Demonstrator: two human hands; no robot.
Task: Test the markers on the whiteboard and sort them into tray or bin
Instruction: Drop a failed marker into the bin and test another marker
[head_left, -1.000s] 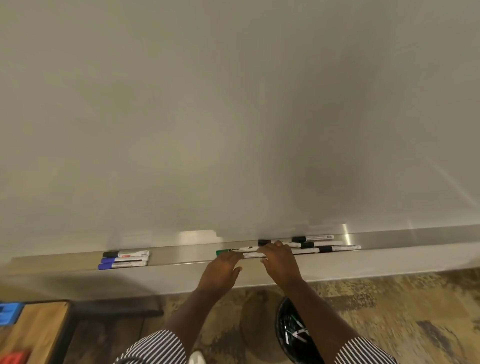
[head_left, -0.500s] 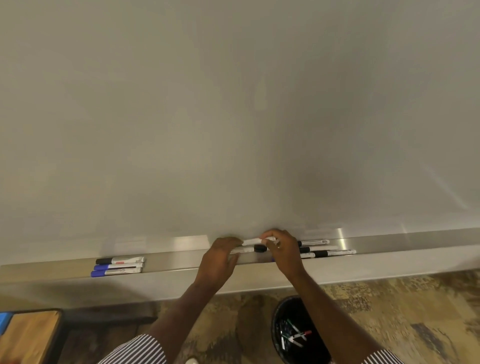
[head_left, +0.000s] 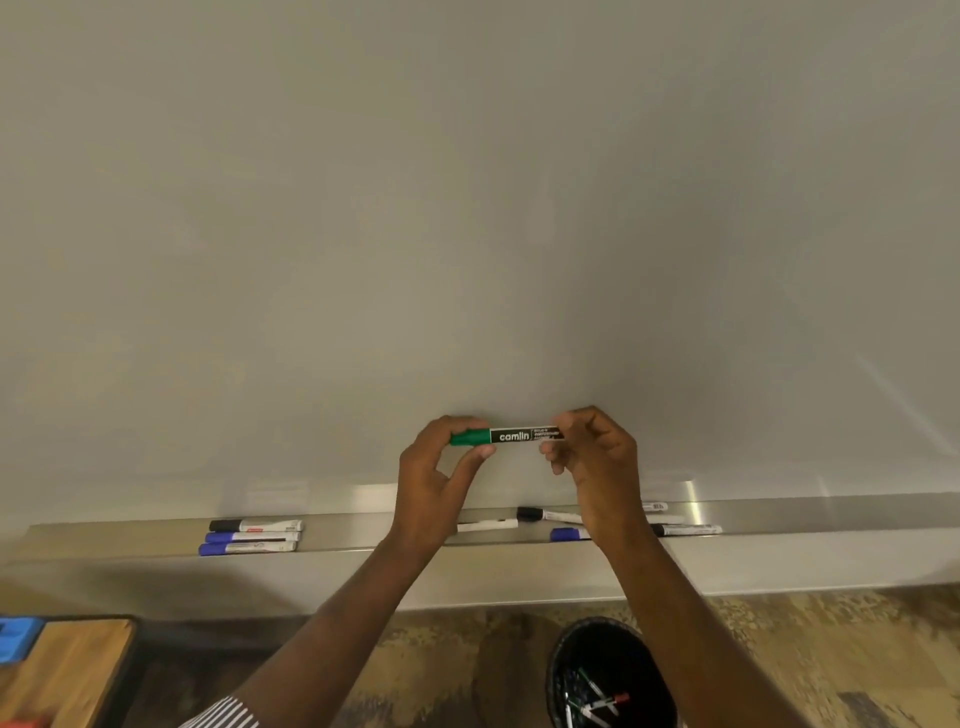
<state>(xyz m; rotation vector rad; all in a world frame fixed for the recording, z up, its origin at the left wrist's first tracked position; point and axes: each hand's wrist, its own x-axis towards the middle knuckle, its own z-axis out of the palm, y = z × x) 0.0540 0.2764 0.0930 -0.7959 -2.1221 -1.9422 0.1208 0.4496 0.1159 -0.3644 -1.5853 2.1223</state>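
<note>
Pinching the green Camlin marker (head_left: 506, 435) level, left hand (head_left: 436, 483) on its cap, right hand (head_left: 597, 457) gripping the barrel. A sharp tug could send the cap flying, or ink the fingers!

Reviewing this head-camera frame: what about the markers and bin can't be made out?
- Green marker: its tail end is hidden in the right hand; the small label print is blurred.
- Tray markers behind the right wrist: partly hidden.
- Bin: cut off by the bottom edge, contents too small to count.
- Left hand covers the cap tip.
</note>
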